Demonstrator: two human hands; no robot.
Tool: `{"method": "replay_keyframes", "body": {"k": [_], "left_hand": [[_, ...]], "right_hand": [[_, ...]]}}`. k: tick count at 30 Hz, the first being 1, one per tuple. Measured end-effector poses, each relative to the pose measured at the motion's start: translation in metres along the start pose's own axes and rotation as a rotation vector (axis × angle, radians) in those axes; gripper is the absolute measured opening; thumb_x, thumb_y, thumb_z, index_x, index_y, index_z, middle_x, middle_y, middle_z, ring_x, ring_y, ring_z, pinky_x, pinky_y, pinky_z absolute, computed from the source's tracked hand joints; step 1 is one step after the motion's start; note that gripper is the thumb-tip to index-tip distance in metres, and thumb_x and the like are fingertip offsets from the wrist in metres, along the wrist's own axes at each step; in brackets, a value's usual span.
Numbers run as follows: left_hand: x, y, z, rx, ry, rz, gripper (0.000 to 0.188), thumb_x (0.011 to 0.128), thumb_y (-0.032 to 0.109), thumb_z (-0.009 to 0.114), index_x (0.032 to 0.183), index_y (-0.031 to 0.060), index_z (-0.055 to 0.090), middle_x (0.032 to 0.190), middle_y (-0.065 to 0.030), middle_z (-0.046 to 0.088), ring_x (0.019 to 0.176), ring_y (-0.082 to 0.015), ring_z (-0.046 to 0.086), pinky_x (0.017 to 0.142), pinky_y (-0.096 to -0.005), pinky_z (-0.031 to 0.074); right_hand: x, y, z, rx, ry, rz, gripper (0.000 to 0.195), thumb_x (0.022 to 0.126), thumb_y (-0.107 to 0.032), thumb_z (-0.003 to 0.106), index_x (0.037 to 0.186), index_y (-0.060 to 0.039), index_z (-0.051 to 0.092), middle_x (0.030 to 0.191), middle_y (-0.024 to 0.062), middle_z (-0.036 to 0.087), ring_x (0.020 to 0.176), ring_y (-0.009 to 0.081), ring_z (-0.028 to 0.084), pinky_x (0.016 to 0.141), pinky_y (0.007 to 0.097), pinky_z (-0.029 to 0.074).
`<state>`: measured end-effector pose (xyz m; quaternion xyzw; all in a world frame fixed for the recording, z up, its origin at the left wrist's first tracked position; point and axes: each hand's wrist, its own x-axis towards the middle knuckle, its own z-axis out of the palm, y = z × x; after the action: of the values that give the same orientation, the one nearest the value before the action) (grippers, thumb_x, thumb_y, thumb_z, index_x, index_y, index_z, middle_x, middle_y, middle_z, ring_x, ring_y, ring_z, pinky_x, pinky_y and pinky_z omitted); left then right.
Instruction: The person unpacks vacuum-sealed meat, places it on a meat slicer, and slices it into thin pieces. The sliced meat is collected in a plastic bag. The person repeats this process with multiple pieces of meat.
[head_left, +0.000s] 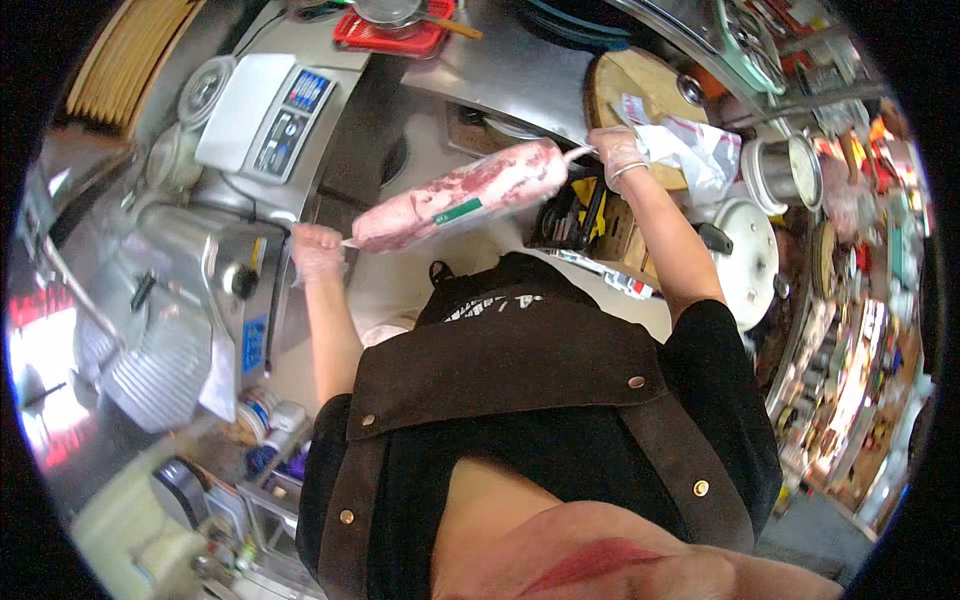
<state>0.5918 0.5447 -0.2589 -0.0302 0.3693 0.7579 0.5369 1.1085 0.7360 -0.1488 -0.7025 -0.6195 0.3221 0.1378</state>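
A long roll of pink and white meat (465, 196) in clear plastic wrap hangs in the air before me, slanting up to the right. A green label (457, 211) is on its side. My left hand (318, 251), in a clear disposable glove, is closed around the twisted wrap at the lower left end. At the other end, my right hand (618, 154), gloved as well, grips the twisted tail of the wrap. The roll is stretched between both hands, above the floor. My fingers themselves touch only the wrap's ends.
A digital scale (259, 116) and a slicing machine (202, 247) stand on my left. Ahead is a steel counter (517, 90) with a round wooden chopping board (641, 86) and a plastic bag (694, 154). A pressure cooker (746, 262) and a metal pot (784, 172) are at right.
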Motion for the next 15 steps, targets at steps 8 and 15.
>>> {"method": "replay_keyframes", "body": {"k": [8,15], "left_hand": [[0.204,-0.116,-0.057,-0.746,-0.138,-0.678,0.03,0.084,0.02,0.043,0.057,0.0164,0.03,0.054,-0.0008,0.03,0.049,-0.018,0.031,0.05,-0.0335,0.03],[0.22,-0.165,0.087,-0.325,-0.06,-0.455,0.036,0.089,0.029,0.047,0.058,0.0178,0.034,0.054,0.0002,0.033,0.055,-0.0188,0.035,0.059,-0.0348,0.032]], "right_hand": [[0.092,0.062,-0.001,0.091,0.034,0.379,0.034,0.091,-0.034,0.053,0.103,-0.0035,0.062,0.098,0.0165,0.065,0.083,0.027,0.058,0.077,0.0378,0.046],[0.189,0.057,-0.032,-0.506,-0.19,0.301,0.035,0.091,-0.027,0.06,0.119,-0.007,0.061,0.125,0.014,0.061,0.119,0.0267,0.055,0.094,0.0354,0.045]]}}
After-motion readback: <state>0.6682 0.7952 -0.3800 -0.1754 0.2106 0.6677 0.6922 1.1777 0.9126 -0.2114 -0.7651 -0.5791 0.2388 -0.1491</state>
